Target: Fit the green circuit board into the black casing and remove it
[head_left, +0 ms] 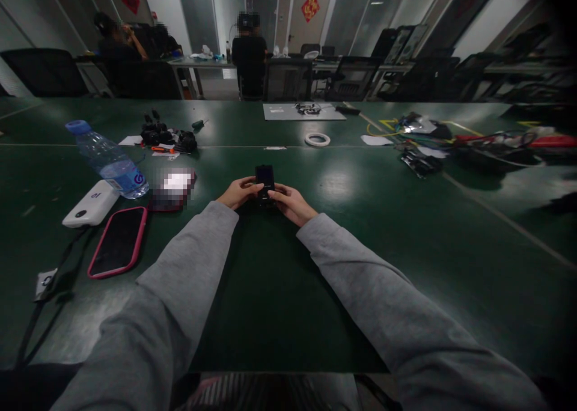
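A small black device (265, 179) stands upright on the dark green table (279, 279), straight ahead of me. My left hand (238, 192) grips its left side and my right hand (291, 202) grips its right side, thumbs on its front. Both arms wear grey sleeves. The lower part of the device is hidden by my fingers.
At the left lie a pink-cased phone (118, 241), a white power bank (91, 203) with a black cable, and a tilted water bottle (108, 160). Black parts (167, 136), a tape roll (317, 139) and tangled cables (473, 143) lie farther back. People sit at far desks.
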{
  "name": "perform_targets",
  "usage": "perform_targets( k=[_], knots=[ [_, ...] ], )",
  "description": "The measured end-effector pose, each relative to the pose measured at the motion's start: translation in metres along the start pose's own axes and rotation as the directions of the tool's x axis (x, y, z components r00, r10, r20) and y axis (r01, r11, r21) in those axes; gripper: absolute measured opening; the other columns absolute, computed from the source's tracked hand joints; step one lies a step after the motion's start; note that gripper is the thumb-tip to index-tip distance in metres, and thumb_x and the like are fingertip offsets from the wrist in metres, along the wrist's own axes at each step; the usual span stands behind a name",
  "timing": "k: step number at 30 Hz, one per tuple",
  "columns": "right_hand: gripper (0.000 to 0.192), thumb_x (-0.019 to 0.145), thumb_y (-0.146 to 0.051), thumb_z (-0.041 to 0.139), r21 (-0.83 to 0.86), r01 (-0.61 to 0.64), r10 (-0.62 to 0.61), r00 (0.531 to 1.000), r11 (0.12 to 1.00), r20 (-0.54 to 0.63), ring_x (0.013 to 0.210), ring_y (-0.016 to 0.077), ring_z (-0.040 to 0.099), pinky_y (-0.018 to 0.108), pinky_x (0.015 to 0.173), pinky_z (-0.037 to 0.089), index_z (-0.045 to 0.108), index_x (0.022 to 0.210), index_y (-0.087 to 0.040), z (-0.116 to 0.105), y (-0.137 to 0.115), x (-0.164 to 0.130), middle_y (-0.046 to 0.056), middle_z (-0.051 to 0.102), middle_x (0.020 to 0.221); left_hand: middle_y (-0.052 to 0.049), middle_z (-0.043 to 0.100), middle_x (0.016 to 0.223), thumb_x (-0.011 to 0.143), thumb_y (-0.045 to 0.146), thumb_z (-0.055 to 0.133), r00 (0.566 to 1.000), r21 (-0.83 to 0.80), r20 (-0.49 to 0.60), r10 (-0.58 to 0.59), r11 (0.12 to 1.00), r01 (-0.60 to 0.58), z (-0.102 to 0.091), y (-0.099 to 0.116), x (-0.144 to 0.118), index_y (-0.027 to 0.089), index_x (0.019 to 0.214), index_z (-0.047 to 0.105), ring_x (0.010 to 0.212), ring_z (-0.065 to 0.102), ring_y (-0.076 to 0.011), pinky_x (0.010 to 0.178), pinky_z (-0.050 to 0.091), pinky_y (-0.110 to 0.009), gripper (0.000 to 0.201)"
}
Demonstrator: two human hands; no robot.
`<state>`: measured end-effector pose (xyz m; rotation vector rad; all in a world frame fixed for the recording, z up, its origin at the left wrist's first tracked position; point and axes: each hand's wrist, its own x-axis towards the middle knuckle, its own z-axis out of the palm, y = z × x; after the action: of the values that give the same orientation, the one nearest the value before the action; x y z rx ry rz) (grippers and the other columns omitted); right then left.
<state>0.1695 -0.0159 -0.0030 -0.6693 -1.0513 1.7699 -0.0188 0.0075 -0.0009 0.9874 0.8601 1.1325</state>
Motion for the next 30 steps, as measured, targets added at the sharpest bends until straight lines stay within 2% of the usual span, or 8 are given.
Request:
perform_targets(
  k=[5, 9, 12, 15, 23, 30],
  knots=[
    [0.058, 0.059, -0.023, 0.088, 0.043, -0.051, 0.052, 0.998, 0.998, -0.02, 0.096, 0.0132, 0.065, 0.024, 0.089, 0.054, 0.062, 0.11, -0.016, -0.006, 0.0, 0.003, 0.005, 0.066, 0.11, -0.007, 0.068, 0.088, 0.052, 0.031, 0.091, 1.0, 0.07, 0.008, 0.008, 0.998, -0.009, 0.0, -0.001, 0.001, 0.009, 0.108, 0.063, 0.079, 0.065, -0.0169, 0.086, 0.047, -0.039, 0.066],
    [0.06, 0.058, -0.022, 0.089, 0.033, -0.04, 0.041, 0.998, 0.999, -0.046, 0.092, 0.0117, 0.065, 0.022, 0.086, 0.055, 0.061, 0.11, -0.017, -0.007, 0.002, 0.004, 0.004, 0.067, 0.106, -0.006, 0.068, 0.091, 0.05, 0.032, 0.091, 0.998, 0.113, 0.058, 0.023, 0.993, -0.03, -0.005, -0.001, 0.003, 0.013, 0.112, 0.061, 0.086, 0.065, -0.0187, 0.091, 0.046, -0.041, 0.071],
    [0.06, 0.059, -0.023, 0.088, 0.015, -0.031, 0.032, 0.998, 0.999, -0.048, 0.09, 0.012, 0.065, 0.023, 0.086, 0.054, 0.06, 0.112, -0.017, -0.005, 0.002, 0.003, 0.004, 0.067, 0.101, -0.007, 0.068, 0.096, 0.048, 0.028, 0.091, 0.993, 0.206, 0.119, 0.015, 0.978, -0.039, -0.009, 0.001, 0.003, 0.015, 0.115, 0.06, 0.093, 0.064, -0.021, 0.094, 0.045, -0.043, 0.075],
    [0.06, 0.06, -0.024, 0.088, -0.003, -0.034, 0.034, 0.998, 0.999, -0.051, 0.088, 0.0124, 0.065, 0.026, 0.087, 0.054, 0.059, 0.113, -0.018, -0.004, 0.001, 0.003, 0.003, 0.067, 0.097, -0.007, 0.068, 0.097, 0.049, 0.029, 0.091, 0.993, 0.274, 0.12, -0.002, 0.961, -0.031, -0.01, 0.003, 0.003, 0.014, 0.118, 0.058, 0.095, 0.064, -0.0222, 0.094, 0.045, -0.045, 0.078],
    [0.062, 0.059, -0.026, 0.088, -0.045, -0.038, 0.035, 0.997, 0.998, -0.062, 0.088, 0.0129, 0.064, 0.029, 0.091, 0.053, 0.059, 0.113, -0.019, -0.003, 0.001, 0.002, 0.003, 0.066, 0.097, -0.008, 0.067, 0.101, 0.05, 0.03, 0.09, 0.994, 0.278, 0.11, 0.015, 0.959, -0.046, -0.012, 0.001, 0.002, 0.014, 0.117, 0.058, 0.095, 0.064, -0.0218, 0.093, 0.046, -0.044, 0.076],
    [0.063, 0.056, -0.026, 0.09, -0.039, -0.027, 0.025, 0.998, 0.999, -0.053, 0.084, 0.0118, 0.063, 0.027, 0.084, 0.054, 0.059, 0.111, -0.018, -0.003, 0.0, 0.0, 0.002, 0.065, 0.093, -0.006, 0.066, 0.1, 0.049, 0.029, 0.091, 0.992, 0.258, 0.124, 0.001, 0.966, -0.033, -0.01, 0.002, 0.0, 0.016, 0.115, 0.056, 0.095, 0.064, -0.0216, 0.093, 0.046, -0.044, 0.076]
  ],
)
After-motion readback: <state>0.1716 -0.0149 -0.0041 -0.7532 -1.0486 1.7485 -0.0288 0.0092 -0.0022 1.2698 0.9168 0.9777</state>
